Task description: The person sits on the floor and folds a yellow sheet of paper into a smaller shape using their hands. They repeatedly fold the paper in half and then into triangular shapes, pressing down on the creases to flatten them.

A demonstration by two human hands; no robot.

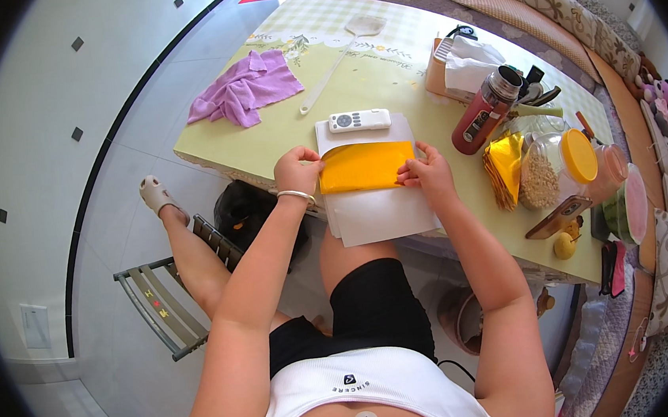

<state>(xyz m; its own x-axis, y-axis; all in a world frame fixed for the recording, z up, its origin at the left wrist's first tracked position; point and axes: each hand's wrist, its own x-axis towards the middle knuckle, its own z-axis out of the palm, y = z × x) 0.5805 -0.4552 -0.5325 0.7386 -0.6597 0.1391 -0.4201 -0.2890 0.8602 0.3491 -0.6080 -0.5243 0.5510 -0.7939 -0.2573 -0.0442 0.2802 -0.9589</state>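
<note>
A shiny gold foil sheet [366, 166] lies across a stack of white paper [379, 219] at the table's near edge. My left hand [297, 170] is closed, pinching the sheet's left edge between thumb and fingers. At the right edge, my right hand [428, 171] has its thumb and fingertips on the sheet, fingers bent around that edge. Just beyond the sheet, a white remote control [359, 120] rests on top of the papers. To the right stands a bundle of folded gold paper [504, 168].
The table [387, 85] also bears a purple cloth [248, 89], a fly swatter [337, 61], a tissue box [464, 66], a dark red thermos [486, 112], a yellow-lidded jar [557, 169], a phone [559, 217] and a cut watermelon [626, 207]. A folding chair [164, 307] stands at left.
</note>
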